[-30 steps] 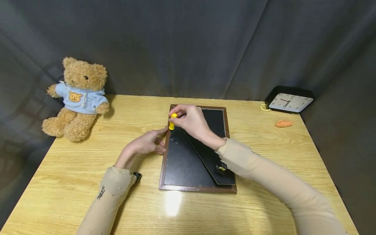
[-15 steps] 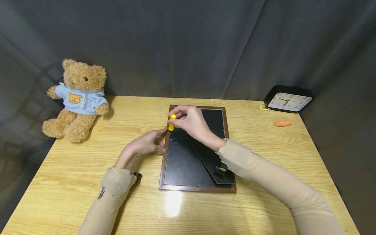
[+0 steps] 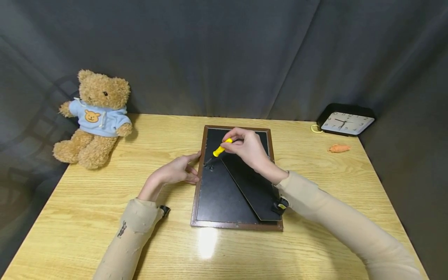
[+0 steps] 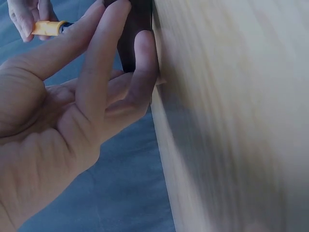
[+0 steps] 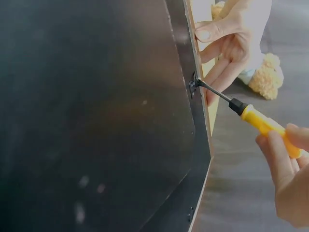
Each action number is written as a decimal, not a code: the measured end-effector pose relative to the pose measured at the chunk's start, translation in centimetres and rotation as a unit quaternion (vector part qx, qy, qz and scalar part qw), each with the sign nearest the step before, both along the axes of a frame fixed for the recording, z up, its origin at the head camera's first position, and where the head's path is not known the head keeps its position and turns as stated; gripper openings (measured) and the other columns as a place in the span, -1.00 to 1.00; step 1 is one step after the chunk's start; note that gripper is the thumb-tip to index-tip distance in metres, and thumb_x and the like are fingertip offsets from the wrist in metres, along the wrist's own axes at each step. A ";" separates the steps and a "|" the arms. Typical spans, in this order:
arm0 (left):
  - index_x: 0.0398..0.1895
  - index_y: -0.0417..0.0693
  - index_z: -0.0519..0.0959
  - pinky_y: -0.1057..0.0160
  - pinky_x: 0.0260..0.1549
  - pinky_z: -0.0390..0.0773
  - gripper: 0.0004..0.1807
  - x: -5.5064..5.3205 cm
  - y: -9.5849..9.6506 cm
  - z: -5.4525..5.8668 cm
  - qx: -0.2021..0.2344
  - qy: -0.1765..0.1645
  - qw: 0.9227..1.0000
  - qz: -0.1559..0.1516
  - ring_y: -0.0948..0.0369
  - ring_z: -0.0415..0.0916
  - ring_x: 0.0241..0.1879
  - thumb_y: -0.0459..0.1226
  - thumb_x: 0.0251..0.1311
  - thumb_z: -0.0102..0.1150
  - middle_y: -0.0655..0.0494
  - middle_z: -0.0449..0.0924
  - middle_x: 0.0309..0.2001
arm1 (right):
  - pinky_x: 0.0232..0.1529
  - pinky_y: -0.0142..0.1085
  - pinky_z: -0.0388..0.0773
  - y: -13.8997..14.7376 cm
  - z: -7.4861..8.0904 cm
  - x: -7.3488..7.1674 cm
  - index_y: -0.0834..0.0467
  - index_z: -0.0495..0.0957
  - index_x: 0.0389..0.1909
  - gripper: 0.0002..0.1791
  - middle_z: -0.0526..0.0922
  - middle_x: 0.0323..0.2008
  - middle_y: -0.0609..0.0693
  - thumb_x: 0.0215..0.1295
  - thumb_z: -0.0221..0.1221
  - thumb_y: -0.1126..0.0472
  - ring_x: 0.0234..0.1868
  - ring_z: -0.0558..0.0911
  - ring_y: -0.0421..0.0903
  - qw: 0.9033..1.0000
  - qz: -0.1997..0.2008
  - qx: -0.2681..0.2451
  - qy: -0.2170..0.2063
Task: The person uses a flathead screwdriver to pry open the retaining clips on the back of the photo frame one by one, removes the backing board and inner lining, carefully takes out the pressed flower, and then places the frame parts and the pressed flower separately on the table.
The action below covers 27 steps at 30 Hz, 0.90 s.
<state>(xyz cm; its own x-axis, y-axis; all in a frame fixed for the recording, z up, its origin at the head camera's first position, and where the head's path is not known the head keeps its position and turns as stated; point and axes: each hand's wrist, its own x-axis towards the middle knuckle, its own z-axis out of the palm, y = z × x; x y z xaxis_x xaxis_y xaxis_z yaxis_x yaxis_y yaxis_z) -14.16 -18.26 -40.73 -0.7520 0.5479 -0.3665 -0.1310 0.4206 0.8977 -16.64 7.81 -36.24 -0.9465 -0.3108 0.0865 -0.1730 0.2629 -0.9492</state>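
A yellow-handled screwdriver [image 3: 223, 148] is pinched between the thumb and fingers of my right hand [image 3: 250, 149]. It leans, handle up to the right, and in the right wrist view its tip meets a small dark metal fitting [image 5: 194, 86] by the edge of a black-backed, brown-edged picture frame [image 3: 217, 202]. The frame lies back side up on the table. My left hand [image 3: 176, 170] touches the frame's left edge with spread fingers; the left wrist view shows several fingertips against that edge. A long black flap [image 3: 250, 186] slants across the frame's back, partly below my right forearm.
A teddy bear [image 3: 101, 105] in a blue hoodie sits at the back left of the wooden table [image 3: 168, 249]. At the back right stands a black clock [image 3: 347, 120], with a small orange object [image 3: 338, 148] in front of it. A dark curtain [image 3: 196, 58] hangs behind.
My right hand has moved to the right, tilting the screwdriver from nearly upright to a slant, so its shaft now shows. My left hand stays at the frame's edge.
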 end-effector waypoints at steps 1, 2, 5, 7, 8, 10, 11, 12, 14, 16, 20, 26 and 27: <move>0.69 -0.43 -0.15 0.10 -0.06 0.80 0.03 0.0 0.0 0.0 -0.002 0.000 1.000 0.000 0.02 0.71 -0.13 -0.71 0.28 0.24 -0.34 0.64 -0.09 | -0.11 -0.28 0.80 0.2 0.0 0.0 0.39 0.69 -0.13 -0.80 0.78 -0.17 0.25 0.26 0.44 0.52 -0.17 0.84 0.12 1.000 -0.002 0.003 0.003; 0.69 -0.43 -0.15 0.10 -0.06 0.80 0.03 0.0 0.0 0.0 -0.002 0.000 1.000 0.001 0.02 0.71 -0.13 -0.71 0.28 0.24 -0.34 0.64 -0.09 | -0.11 -0.29 0.80 0.3 0.0 0.0 0.39 0.69 -0.13 -0.80 0.79 -0.17 0.25 0.26 0.44 0.52 -0.18 0.84 0.12 1.000 -0.004 0.005 0.006; 0.69 -0.43 -0.16 0.10 -0.06 0.80 0.04 0.0 0.0 0.0 -0.003 0.000 1.000 0.003 0.02 0.71 -0.13 -0.71 0.27 0.24 -0.33 0.63 -0.09 | -0.10 -0.29 0.79 0.3 -0.1 0.0 0.38 0.70 -0.13 -0.81 0.79 -0.17 0.23 0.27 0.45 0.51 -0.18 0.84 0.09 1.000 -0.001 0.008 0.012; 0.69 -0.42 -0.16 0.10 -0.07 0.80 0.04 0.1 0.0 0.0 -0.001 0.000 1.000 0.003 0.03 0.71 -0.13 -0.71 0.28 0.24 -0.33 0.63 -0.09 | -0.11 -0.28 0.80 0.3 -0.1 0.0 0.36 0.70 -0.13 -0.81 0.81 -0.16 0.21 0.27 0.45 0.49 -0.19 0.85 0.07 1.000 0.001 0.014 0.019; 0.69 -0.42 -0.16 0.10 -0.06 0.80 0.04 0.1 0.0 0.0 0.000 0.001 1.000 0.002 0.02 0.71 -0.13 -0.71 0.28 0.24 -0.33 0.63 -0.10 | -0.11 -0.28 0.80 0.2 -0.2 0.0 0.35 0.71 -0.14 -0.82 0.81 -0.16 0.19 0.27 0.46 0.47 -0.20 0.85 0.05 0.999 0.002 0.024 0.028; 0.69 -0.42 -0.16 0.10 -0.07 0.80 0.04 0.1 0.0 0.0 -0.001 0.003 1.000 0.001 0.02 0.71 -0.13 -0.71 0.28 0.24 -0.32 0.64 -0.10 | -0.11 -0.25 0.80 0.3 -0.2 -0.1 0.31 0.73 -0.14 -0.82 0.82 -0.16 0.16 0.27 0.48 0.43 -0.20 0.84 0.02 0.997 0.000 0.055 0.056; 0.69 -0.42 -0.16 0.10 -0.07 0.80 0.04 0.1 0.0 0.0 -0.001 0.004 1.000 0.000 0.03 0.71 -0.13 -0.71 0.28 0.24 -0.32 0.64 -0.10 | -0.11 -0.23 0.80 0.5 -0.3 -0.1 0.29 0.74 -0.15 -0.83 0.83 -0.17 0.14 0.27 0.49 0.41 -0.21 0.84 0.01 0.995 -0.002 0.074 0.072; 0.69 -0.43 -0.17 0.10 -0.07 0.80 0.04 0.1 0.0 0.0 -0.002 0.005 1.000 -0.001 0.02 0.71 -0.13 -0.71 0.28 0.24 -0.32 0.65 -0.10 | -0.11 -0.21 0.81 0.6 -0.3 0.0 0.28 0.75 -0.16 -0.83 0.83 -0.17 0.12 0.27 0.50 0.39 -0.22 0.84 0.00 0.992 -0.006 0.093 0.087; 0.69 -0.43 -0.17 0.10 -0.07 0.80 0.05 0.1 0.1 0.0 -0.004 0.007 1.000 -0.002 0.02 0.71 -0.13 -0.71 0.27 0.24 -0.32 0.65 -0.09 | -0.11 -0.18 0.81 1.1 -0.4 0.1 0.25 0.77 -0.16 -0.82 0.83 -0.18 0.10 0.26 0.52 0.36 -0.24 0.83 -0.02 0.985 -0.011 0.129 0.114; 0.69 -0.42 -0.17 0.11 -0.07 0.80 0.05 0.1 0.2 0.0 -0.006 0.008 1.000 -0.001 0.02 0.71 -0.14 -0.71 0.26 0.25 -0.32 0.64 -0.08 | -0.13 -0.16 0.81 1.6 -0.5 0.3 0.25 0.78 -0.16 -0.81 0.84 -0.19 0.11 0.24 0.53 0.35 -0.25 0.83 -0.01 0.981 -0.012 0.150 0.123; 0.69 -0.42 -0.16 0.10 -0.07 0.80 0.06 0.1 0.2 0.1 -0.006 0.008 1.000 -0.001 0.02 0.70 -0.13 -0.71 0.25 0.25 -0.33 0.62 -0.06 | -0.19 -0.16 0.81 2.2 -0.8 0.6 0.25 0.79 -0.18 -0.80 0.84 -0.21 0.11 0.21 0.56 0.33 -0.27 0.83 -0.01 0.978 -0.010 0.169 0.120; 0.69 -0.42 -0.15 0.10 -0.07 0.80 0.05 0.1 0.1 0.1 -0.011 0.010 1.000 0.000 0.02 0.69 -0.11 -0.71 0.26 0.25 -0.35 0.62 -0.01 | -0.14 -0.21 0.81 1.7 -0.3 0.7 0.28 0.76 -0.19 -0.82 0.83 -0.18 0.13 0.23 0.53 0.36 -0.23 0.83 -0.01 0.983 0.018 0.149 0.102; 0.69 -0.42 -0.15 0.10 -0.08 0.81 0.05 0.1 0.1 0.0 -0.011 0.011 1.000 0.000 0.02 0.69 -0.12 -0.71 0.27 0.25 -0.34 0.62 -0.02 | -0.12 -0.21 0.81 1.5 -0.2 0.6 0.29 0.76 -0.18 -0.82 0.83 -0.17 0.14 0.25 0.52 0.37 -0.22 0.83 -0.01 0.985 0.023 0.142 0.093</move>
